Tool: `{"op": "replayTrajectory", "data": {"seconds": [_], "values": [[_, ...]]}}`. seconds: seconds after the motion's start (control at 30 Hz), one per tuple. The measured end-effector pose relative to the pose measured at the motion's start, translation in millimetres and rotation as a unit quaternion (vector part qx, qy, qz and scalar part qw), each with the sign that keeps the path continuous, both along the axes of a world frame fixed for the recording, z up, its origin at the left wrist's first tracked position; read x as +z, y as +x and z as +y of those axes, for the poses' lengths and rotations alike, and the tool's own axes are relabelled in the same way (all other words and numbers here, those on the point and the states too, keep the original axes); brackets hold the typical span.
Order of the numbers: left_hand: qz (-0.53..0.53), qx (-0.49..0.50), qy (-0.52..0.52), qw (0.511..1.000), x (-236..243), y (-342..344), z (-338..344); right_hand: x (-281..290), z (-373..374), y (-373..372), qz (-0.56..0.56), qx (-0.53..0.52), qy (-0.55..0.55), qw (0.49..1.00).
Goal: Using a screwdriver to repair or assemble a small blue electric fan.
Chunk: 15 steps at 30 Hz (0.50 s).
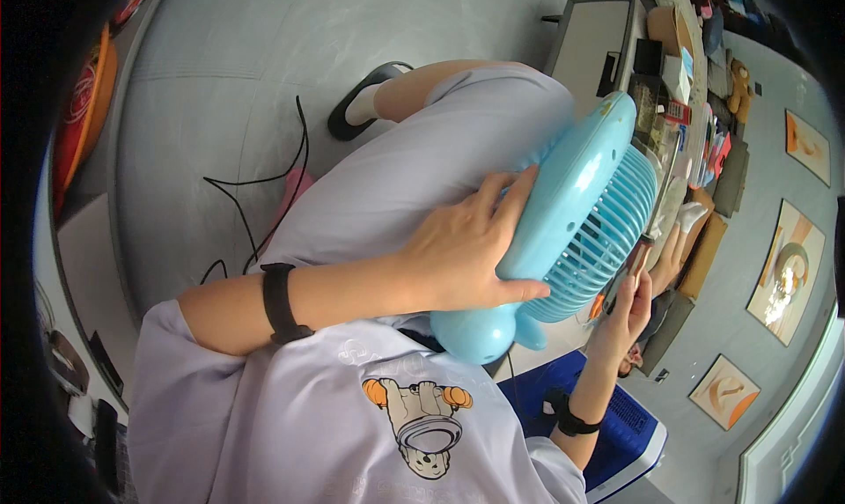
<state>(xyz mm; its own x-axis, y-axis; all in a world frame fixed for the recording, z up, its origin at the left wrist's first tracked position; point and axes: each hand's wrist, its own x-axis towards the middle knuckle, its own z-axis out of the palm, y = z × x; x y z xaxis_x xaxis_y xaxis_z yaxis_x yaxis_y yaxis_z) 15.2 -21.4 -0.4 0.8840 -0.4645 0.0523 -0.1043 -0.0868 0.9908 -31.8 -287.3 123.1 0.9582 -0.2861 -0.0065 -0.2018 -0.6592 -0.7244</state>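
A light blue plastic fan (572,187) with a round ribbed grille rests tilted across my lap. My left hand (466,240) is wrapped over its rim from the near left, fingers along the smooth casing and thumb toward the grille. The rounded light blue end (475,332) of the fan lies against my shirt. On the far side of the grille, my right hand (629,310) is closed in a pinch. A thin, narrow piece rises from its fingertips, too small to identify. Black bands circle both my wrists.
A black cable (255,205) loops over the grey floor beside a pink item (297,187). A blue box (616,425) stands at right. Beyond are a cluttered grey-white cabinet (590,46), a sofa (704,257) with another person, and framed pictures (783,266). An orange-red basin (88,117) sits at left.
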Motion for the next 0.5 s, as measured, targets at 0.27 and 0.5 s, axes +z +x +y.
{"op": "replayTrajectory", "data": {"seconds": [0.27, 0.5], "values": [[-0.07, 0.007, 0.012, 0.997, 26.1, 3.2, -40.6, -38.7, -6.3, 5.0, -0.147, -0.105, 0.075, 0.981], [-0.042, -0.048, 0.021, 0.998, 40.3, 8.4, -54.7, -50.6, -11.8, 3.6, -0.188, -0.159, 0.116, 0.962]]}}
